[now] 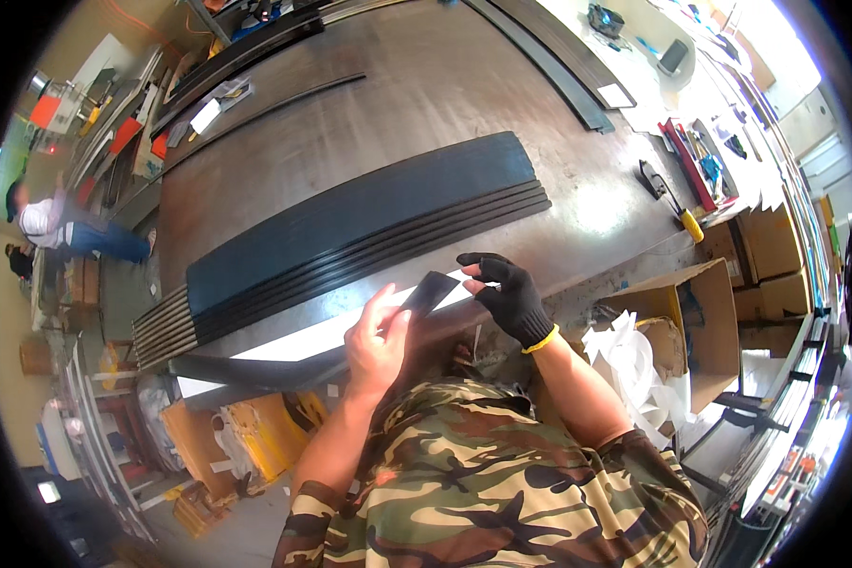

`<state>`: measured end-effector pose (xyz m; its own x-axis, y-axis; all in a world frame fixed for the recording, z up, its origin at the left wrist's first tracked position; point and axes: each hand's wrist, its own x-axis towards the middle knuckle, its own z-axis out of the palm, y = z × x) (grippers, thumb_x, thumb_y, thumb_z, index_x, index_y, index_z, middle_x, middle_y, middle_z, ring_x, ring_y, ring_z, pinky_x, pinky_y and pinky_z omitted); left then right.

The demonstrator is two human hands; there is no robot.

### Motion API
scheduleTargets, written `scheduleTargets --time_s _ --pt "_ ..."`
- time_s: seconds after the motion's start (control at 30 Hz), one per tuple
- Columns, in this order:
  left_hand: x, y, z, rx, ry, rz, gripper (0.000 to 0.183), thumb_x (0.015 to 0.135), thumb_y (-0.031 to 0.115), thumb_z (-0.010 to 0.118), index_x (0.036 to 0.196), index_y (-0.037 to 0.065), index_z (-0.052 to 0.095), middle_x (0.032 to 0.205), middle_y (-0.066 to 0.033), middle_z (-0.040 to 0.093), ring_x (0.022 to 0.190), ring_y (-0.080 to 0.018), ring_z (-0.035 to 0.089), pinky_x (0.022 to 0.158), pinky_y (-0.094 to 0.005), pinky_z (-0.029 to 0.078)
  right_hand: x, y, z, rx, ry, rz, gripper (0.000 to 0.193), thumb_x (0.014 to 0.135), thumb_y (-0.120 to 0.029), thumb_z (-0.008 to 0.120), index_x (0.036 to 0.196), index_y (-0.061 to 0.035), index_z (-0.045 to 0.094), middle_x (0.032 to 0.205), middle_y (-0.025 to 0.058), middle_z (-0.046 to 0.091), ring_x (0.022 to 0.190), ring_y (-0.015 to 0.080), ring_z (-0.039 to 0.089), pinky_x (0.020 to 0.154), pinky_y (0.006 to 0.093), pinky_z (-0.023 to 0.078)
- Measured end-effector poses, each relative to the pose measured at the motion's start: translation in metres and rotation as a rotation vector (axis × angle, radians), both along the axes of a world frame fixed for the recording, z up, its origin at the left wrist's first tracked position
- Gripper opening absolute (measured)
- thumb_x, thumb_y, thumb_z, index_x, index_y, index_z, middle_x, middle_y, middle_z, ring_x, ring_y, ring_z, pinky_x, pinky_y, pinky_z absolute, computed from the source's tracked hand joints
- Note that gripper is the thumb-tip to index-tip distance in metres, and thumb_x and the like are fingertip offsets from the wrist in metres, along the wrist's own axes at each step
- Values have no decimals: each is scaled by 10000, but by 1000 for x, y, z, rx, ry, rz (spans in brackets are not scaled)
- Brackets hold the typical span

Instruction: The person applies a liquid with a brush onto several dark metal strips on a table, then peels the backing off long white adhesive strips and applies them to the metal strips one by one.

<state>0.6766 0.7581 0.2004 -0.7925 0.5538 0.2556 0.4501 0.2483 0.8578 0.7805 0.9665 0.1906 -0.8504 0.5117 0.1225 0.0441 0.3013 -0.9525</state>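
Observation:
My bare left hand (377, 343) grips a flat dark piece (432, 294) between thumb and fingers, over the table's near edge. A long dark strip (256, 371) runs behind my left forearm; whether it joins the held piece is hidden. My right hand (509, 301), in a black glove with some fingertips bare, is bent in a pinch close to the piece's right end. Whatever it pinches is too small to make out. A white strip (298, 348) lies along the near edge, passing behind both hands. Just beyond it, several long dark ribbed panels (369, 227) lie side by side.
The large metal table (388, 85) bears long dark profiles (549, 66) at the far side. A clamp-like tool with a yellow handle (691, 225) and a red toolbox (688, 166) sit at right. Below stands an open carton (710, 331) with crumpled white film (625, 364). A person (76, 227) stands far left.

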Motion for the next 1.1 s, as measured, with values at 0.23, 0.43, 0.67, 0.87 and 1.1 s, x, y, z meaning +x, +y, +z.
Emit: scheduleTargets --time_s 0.23,0.43,0.67,0.87,1.1 --pt "4 -11 -4 5 -29 30 410 815 65 716 1207 39 602 908 -137 705 821 -300 691 724 -376 542 -14 -13 3 33 0 44 282 822 -70 705 1096 -11 677 1019 110 691 929 182 646 852 313 496" --pt "29 -46 26 87 153 -398 299 832 58 686 1126 38 632 1046 -106 649 976 -246 618 880 -354 488 -10 -17 21 171 13 51 82 797 -7 682 849 20 624 1127 155 683 1033 240 640 922 338 475" --pt "-6 -106 -100 967 -1589 -439 642 809 2 711 1394 97 464 1374 -155 528 1243 -280 534 1065 -418 413 0 -20 71 -100 -32 141 77 795 -43 602 821 25 628 1084 137 677 932 201 628 846 318 495" --pt "-69 -243 -110 1600 -1200 118 217 894 205 650 1044 54 692 1153 -138 677 1125 -296 610 992 -483 461 50 64 47 -522 -136 -292 105 842 -138 662 827 -39 631 873 36 658 756 167 608 686 308 513" --pt "-156 -455 -130 1030 -946 1066 271 976 242 580 1190 77 555 1098 -73 634 1003 -230 617 879 -413 511 121 202 -154 688 -648 -96 157 856 -202 622 771 -72 598 725 136 661 666 339 623 619 435 499"
